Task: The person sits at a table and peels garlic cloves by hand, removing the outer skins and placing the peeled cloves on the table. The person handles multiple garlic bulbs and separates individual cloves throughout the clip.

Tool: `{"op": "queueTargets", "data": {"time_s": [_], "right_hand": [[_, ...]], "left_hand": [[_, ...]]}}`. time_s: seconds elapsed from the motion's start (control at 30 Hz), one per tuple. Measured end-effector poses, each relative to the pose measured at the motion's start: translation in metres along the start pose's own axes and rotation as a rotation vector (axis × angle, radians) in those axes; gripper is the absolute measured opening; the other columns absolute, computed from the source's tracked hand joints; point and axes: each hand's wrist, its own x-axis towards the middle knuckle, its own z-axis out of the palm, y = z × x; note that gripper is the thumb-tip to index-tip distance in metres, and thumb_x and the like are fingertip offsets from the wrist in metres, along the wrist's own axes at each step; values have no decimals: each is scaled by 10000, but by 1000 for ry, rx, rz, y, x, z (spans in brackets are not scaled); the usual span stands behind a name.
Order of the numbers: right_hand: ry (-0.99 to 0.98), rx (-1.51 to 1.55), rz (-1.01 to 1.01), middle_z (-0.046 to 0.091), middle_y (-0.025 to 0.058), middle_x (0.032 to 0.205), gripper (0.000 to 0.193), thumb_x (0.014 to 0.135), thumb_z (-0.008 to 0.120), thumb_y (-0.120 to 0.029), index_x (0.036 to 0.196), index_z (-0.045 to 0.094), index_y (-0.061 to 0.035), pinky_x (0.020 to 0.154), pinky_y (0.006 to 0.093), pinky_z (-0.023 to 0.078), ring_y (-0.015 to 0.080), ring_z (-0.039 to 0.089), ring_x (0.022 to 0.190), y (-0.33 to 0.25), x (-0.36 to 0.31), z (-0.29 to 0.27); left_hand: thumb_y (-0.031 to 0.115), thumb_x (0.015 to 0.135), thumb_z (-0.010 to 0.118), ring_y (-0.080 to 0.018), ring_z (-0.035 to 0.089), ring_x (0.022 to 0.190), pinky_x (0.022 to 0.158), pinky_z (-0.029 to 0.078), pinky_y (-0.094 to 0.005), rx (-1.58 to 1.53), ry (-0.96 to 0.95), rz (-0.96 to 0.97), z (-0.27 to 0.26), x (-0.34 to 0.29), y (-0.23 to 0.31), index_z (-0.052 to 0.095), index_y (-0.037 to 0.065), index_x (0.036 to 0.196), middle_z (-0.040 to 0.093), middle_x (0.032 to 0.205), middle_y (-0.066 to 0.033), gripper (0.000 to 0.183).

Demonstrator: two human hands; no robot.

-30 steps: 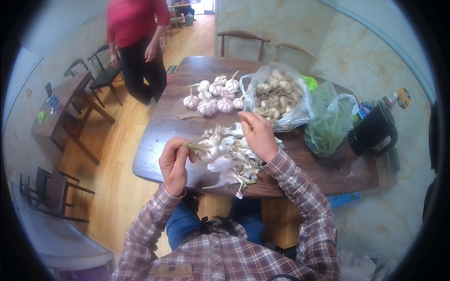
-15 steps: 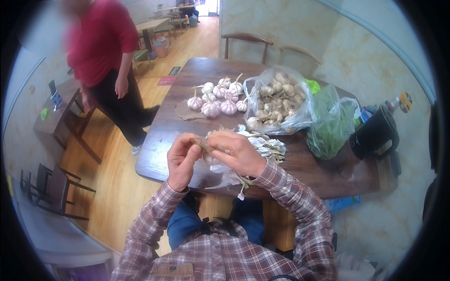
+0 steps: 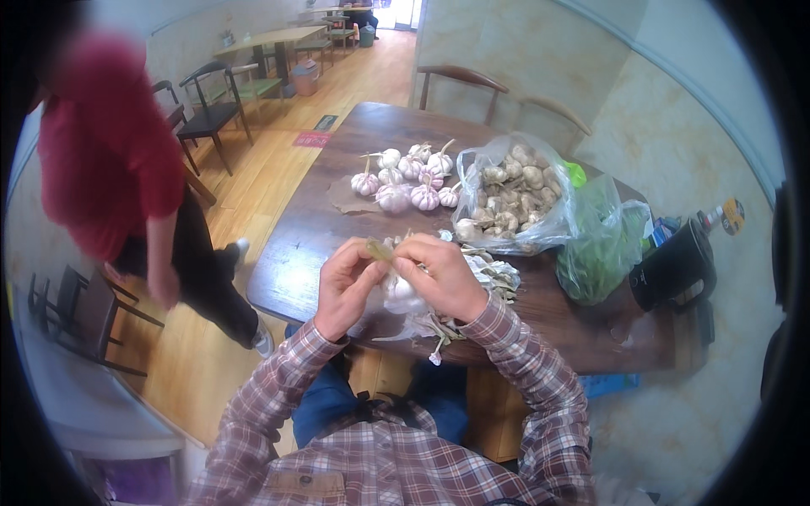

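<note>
Between my hands, over the near edge of the table, hangs a whitish garlic bulb (image 3: 400,292) with its dry stem upward. My left hand (image 3: 348,285) pinches the stem between thumb and fingers. On the other side of it, my right hand (image 3: 445,275) is closed in a pinch on the same stem and its papery skin. Loose husks and stem scraps (image 3: 496,271) lie beneath and beside my right hand. Beyond my hands, several clean white-purple garlic bulbs (image 3: 409,174) sit in a cluster, partly on a brown sheet (image 3: 348,198).
A clear bag (image 3: 467,169) full of brownish unpeeled garlic stands right of the cluster. Farther right are a bag of greens (image 3: 595,253) and a black kettle (image 3: 672,266). A person in red (image 3: 110,143) is on the left, by dark chairs. The dark wooden table (image 3: 291,244) has its edge before me.
The person in red has come nearer along the left side, a foot now close to the table's corner. My hands stay on the bulb, which now shows more white below them.
</note>
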Motion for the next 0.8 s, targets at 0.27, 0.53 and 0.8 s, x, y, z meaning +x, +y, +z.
{"op": "queueTargets", "data": {"time_s": [0.27, 0.53, 0.8], "right_hand": [[135, -115, -129, 635, 142, 908, 159, 884, 644, -72, 1019, 639, 12, 690, 363, 509, 272, 640, 785, -2, 5, 3], [156, -79, -82, 632, 138, 864, 137, 879, 640, -51, 1001, 646, 12, 653, 357, 497, 275, 635, 724, -13, 7, 3], [128, -188, -127, 608, 160, 788, 90, 888, 615, -77, 903, 625, 11, 640, 406, 481, 339, 614, 710, -7, 9, -1]], "left_hand": [[8, 941, 599, -93, 593, 777, 667, 481, -233, 50, -51, -32, -1, 8, 11, 631, -31, 995, 587, 935, -43, 74], [34, 873, 640, -102, 595, 669, 609, 466, -252, 335, -70, 15, 0, 8, 4, 607, -21, 883, 610, 761, -61, 65], [-5, 886, 606, -133, 618, 713, 642, 492, -263, 522, -35, 17, 13, 17, 24, 622, -33, 1030, 632, 813, -87, 147]]}}
